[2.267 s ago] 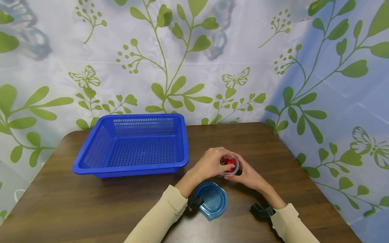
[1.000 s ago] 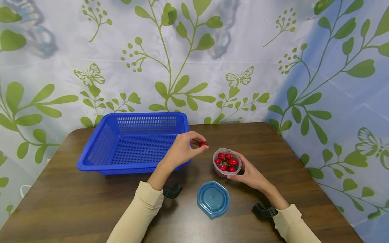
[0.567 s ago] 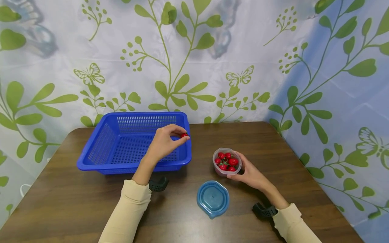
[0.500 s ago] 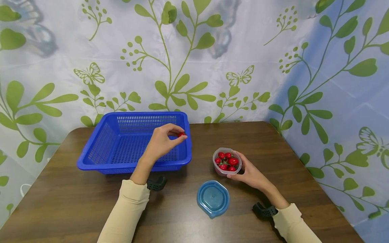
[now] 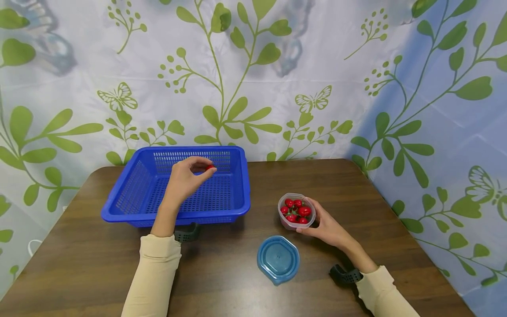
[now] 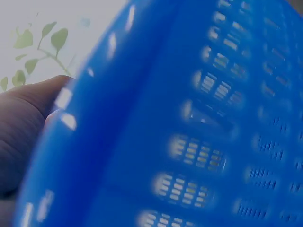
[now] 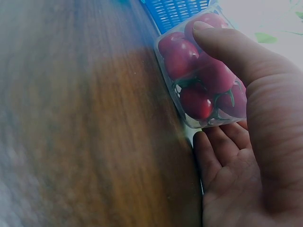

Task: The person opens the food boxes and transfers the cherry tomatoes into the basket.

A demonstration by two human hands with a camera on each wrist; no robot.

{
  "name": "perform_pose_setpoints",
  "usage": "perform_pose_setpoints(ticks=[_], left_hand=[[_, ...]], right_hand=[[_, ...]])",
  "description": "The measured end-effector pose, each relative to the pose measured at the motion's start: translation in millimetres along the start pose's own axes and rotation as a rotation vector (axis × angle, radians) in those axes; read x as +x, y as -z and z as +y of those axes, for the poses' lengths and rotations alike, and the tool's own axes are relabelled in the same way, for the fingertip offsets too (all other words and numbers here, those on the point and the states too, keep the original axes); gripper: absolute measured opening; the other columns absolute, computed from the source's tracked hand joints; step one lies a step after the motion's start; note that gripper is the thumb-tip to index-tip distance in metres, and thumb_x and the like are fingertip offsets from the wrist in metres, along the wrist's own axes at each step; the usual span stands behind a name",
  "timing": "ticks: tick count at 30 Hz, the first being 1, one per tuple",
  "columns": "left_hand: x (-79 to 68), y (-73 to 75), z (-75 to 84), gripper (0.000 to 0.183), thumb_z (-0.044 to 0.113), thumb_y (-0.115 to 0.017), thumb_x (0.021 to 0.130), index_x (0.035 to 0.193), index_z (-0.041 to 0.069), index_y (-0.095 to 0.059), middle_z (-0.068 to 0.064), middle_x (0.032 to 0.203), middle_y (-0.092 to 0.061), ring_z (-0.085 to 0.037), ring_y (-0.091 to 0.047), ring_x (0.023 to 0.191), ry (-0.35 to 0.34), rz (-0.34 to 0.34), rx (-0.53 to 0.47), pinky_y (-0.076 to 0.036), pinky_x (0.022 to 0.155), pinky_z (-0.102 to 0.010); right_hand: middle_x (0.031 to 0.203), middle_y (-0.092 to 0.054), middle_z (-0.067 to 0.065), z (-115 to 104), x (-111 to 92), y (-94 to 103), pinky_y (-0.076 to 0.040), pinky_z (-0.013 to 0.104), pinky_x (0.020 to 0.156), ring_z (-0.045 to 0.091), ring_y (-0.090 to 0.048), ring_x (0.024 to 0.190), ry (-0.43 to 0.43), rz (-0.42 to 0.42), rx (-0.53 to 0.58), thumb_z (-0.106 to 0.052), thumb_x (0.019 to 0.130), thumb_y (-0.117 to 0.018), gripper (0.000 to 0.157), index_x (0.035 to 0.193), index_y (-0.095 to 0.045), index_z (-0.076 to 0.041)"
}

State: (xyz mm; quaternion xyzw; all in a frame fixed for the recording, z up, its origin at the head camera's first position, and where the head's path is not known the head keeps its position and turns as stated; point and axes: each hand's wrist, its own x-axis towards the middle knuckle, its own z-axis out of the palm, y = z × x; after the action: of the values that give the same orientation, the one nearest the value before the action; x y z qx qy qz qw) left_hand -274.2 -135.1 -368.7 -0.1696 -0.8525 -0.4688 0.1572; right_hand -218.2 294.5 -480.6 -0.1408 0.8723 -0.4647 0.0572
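Between thumb and fingertips my left hand [image 5: 185, 178] pinches a red cherry tomato [image 5: 210, 167], held over the blue perforated basket [image 5: 174, 217]. In the left wrist view the basket's wall [image 6: 142, 94] fills most of the picture and hides the tomato, with part of the hand [image 6: 23, 123] at the left edge. My right hand [image 5: 325, 224] grips the side of a small clear plastic container [image 5: 291, 225] on the table. Several cherry tomatoes [image 7: 182, 59] with green stems lie inside it. In the right wrist view the thumb lies along the container's side and the fingers curl beneath it.
A blue lid [image 5: 278, 259] lies on the brown wooden table [image 5: 222, 281], nearer than the container. The basket stands at the back left, close to the leaf-patterned curtain [image 5: 253, 79]. A white cord [image 5: 32, 246] shows past the table's left edge.
My left hand has taken a cherry tomato from the container and carried it left, past the basket's right rim to above its inside. The right hand stays on the container.
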Motion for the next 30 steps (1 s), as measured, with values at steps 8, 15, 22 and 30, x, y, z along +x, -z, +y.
perform_pose_setpoints(ticks=[8,15,22,30], left_hand=[[-1.2,9.9,-11.0,0.025,0.019,-0.077,0.094,0.112,0.001,-0.074,-0.018,0.109,-0.076,-0.034,-0.074,0.101,0.073,-0.013,0.056,-0.059,0.090,-0.051],[-1.1,10.1,-12.7,0.028,0.020,-0.076,0.095,0.115,0.000,-0.072,-0.019,0.112,-0.075,-0.035,-0.074,0.103,0.101,-0.024,0.074,-0.058,0.091,-0.052],[0.1,10.8,-12.9,0.032,0.021,-0.076,0.095,0.119,0.000,-0.071,-0.021,0.116,-0.074,-0.034,-0.074,0.103,0.097,-0.023,0.068,-0.058,0.091,-0.052],[1.1,0.4,-4.8,0.033,0.021,-0.077,0.094,0.120,0.001,-0.070,-0.020,0.116,-0.074,-0.033,-0.074,0.102,0.078,-0.027,0.041,-0.058,0.092,-0.050]], right_hand=[[0.165,-0.032,0.015,-1.0,-0.4,0.1,-0.031,0.062,0.118,0.043,-0.031,0.152,0.000,0.004,0.001,-0.032,0.085,-0.086,0.098,0.161,-0.026,-0.014],[0.164,-0.033,0.016,-3.8,-0.5,-0.2,-0.032,0.062,0.118,0.043,-0.032,0.151,-0.001,-0.001,0.006,-0.032,0.084,-0.086,0.099,0.161,-0.025,-0.014],[0.164,-0.033,0.017,-5.3,-0.8,0.1,-0.032,0.061,0.118,0.043,-0.032,0.151,0.009,-0.003,0.008,-0.031,0.084,-0.086,0.100,0.161,-0.025,-0.013],[0.164,-0.033,0.017,-6.0,-1.0,0.0,-0.032,0.062,0.118,0.044,-0.032,0.151,-0.004,-0.003,0.009,-0.032,0.083,-0.087,0.101,0.161,-0.025,-0.013]])
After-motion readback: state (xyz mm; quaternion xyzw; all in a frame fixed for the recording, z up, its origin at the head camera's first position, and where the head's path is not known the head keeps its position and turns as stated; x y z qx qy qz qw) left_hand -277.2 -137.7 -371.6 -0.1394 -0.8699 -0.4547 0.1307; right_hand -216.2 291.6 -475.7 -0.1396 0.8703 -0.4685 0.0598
